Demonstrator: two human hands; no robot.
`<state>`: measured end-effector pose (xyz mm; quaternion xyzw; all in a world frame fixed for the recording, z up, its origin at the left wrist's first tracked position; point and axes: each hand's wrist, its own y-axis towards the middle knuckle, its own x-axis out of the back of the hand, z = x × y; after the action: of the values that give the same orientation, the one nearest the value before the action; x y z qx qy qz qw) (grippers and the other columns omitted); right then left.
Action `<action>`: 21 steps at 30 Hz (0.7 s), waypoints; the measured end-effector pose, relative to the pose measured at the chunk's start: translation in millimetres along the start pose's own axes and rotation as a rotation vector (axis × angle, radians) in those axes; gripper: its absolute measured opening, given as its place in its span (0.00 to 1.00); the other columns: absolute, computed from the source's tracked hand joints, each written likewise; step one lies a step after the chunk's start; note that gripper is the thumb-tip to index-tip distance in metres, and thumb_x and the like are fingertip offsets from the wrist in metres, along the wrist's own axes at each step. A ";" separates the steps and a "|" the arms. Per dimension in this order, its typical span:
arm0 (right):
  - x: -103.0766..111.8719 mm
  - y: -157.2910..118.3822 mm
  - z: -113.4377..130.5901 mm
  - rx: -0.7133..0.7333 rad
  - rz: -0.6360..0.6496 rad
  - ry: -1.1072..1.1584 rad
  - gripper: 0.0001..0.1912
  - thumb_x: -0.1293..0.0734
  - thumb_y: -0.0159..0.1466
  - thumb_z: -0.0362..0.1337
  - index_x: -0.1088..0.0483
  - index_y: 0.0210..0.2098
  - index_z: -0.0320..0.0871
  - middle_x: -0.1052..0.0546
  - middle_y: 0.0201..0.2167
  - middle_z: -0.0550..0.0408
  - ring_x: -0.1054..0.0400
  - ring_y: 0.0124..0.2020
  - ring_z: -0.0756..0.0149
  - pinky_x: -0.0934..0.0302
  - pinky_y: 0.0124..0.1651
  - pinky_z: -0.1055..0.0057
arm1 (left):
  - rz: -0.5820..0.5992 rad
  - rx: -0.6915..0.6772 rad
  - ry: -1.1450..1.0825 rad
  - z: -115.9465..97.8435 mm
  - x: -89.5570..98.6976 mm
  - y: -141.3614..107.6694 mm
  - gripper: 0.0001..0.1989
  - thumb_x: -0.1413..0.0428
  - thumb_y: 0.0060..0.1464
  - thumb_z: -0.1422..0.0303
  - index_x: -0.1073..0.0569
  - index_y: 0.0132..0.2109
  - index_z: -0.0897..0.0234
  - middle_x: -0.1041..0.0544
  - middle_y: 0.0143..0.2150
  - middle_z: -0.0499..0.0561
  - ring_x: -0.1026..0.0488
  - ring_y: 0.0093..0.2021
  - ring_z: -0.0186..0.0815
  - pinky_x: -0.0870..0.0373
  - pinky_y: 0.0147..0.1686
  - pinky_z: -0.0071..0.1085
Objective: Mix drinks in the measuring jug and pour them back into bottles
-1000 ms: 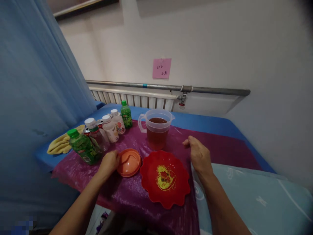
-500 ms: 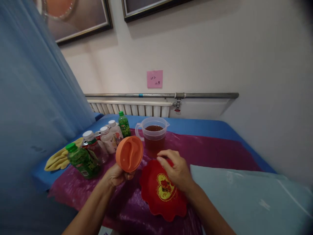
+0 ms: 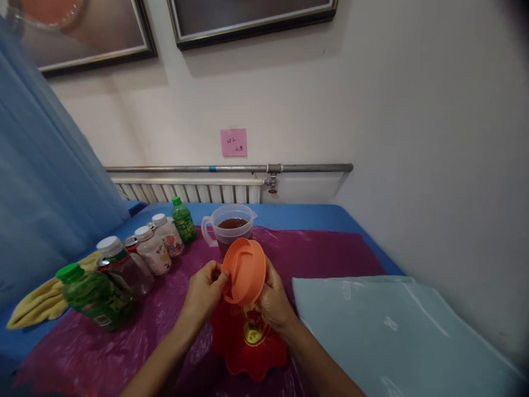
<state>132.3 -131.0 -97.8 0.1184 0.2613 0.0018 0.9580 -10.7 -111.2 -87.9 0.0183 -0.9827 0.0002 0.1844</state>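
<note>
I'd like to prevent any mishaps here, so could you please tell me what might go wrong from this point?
The open jug holds dark liquid just beyond the bowl, so a bump could spill it.
The bowl is tilted between the left hand and right hand; if it slipped, it might hit the red plate below.
The plastic sheet is wrinkled, so a snag could perhaps shift the jug.

Looks like an indoor room, hard to place more exactly, judging by a curtain [image 3: 45,193], radiator [image 3: 198,181], wall pipe [image 3: 173,169] and framed pictures [image 3: 256,15].
</note>
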 end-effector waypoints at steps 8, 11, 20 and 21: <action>8.3 14.9 6.3 -0.106 -0.112 0.095 0.20 0.26 0.50 0.53 0.23 0.36 0.47 0.20 0.26 0.55 0.25 0.36 0.54 0.27 0.38 0.57 | -0.072 -0.034 -0.260 7.4 17.3 -1.2 0.20 0.43 0.49 0.49 0.29 0.34 0.63 0.31 0.23 0.44 0.37 0.22 0.31 0.39 0.21 0.28; 13.4 18.7 5.7 -0.117 -0.157 0.079 0.18 0.27 0.52 0.52 0.22 0.36 0.47 0.19 0.27 0.54 0.25 0.35 0.55 0.27 0.38 0.57 | -0.155 -0.049 -0.279 20.6 27.0 14.3 0.19 0.42 0.48 0.50 0.29 0.34 0.63 0.32 0.23 0.43 0.37 0.21 0.30 0.39 0.22 0.28; 21.2 27.6 31.6 -0.058 -0.234 0.092 0.11 0.24 0.49 0.46 0.23 0.29 0.48 0.18 0.27 0.60 0.25 0.33 0.61 0.28 0.43 0.62 | -0.457 -0.196 -0.262 53.7 17.7 86.9 0.17 0.48 0.52 0.56 0.29 0.43 0.62 0.25 0.40 0.52 0.28 0.41 0.39 0.31 0.43 0.36; 17.4 32.5 41.6 -0.013 -0.229 0.069 0.11 0.24 0.49 0.45 0.23 0.30 0.48 0.18 0.28 0.60 0.25 0.33 0.61 0.28 0.43 0.63 | -0.465 -0.194 -0.263 57.9 13.8 90.8 0.16 0.49 0.52 0.56 0.29 0.43 0.62 0.25 0.41 0.53 0.28 0.42 0.40 0.31 0.46 0.37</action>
<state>170.1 -107.7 -64.4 0.0816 0.3058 -0.1019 0.9431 -47.8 -21.4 -136.3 0.2252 -0.9630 -0.1386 0.0515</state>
